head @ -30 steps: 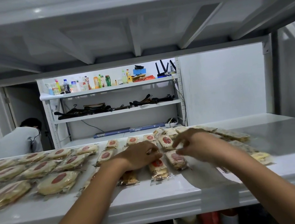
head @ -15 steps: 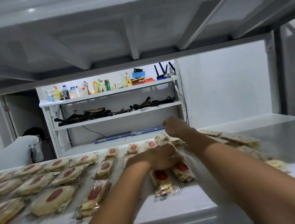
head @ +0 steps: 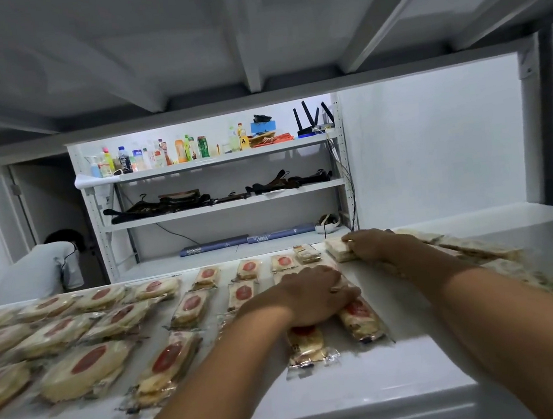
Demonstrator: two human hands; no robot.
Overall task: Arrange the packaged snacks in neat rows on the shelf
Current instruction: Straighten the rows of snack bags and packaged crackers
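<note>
The right hand (head: 373, 243) has come down from above the back row onto a pale packet (head: 336, 250) at the far edge of the shelf (head: 408, 377), with its fingers curled round the packet's end. The left hand (head: 314, 294) stays over the red-labelled packets (head: 359, 317) mid-shelf, fingers bent downward. Whether it actually grips one cannot be told. More round snacks (head: 86, 368) lie in rows to the left.
</note>
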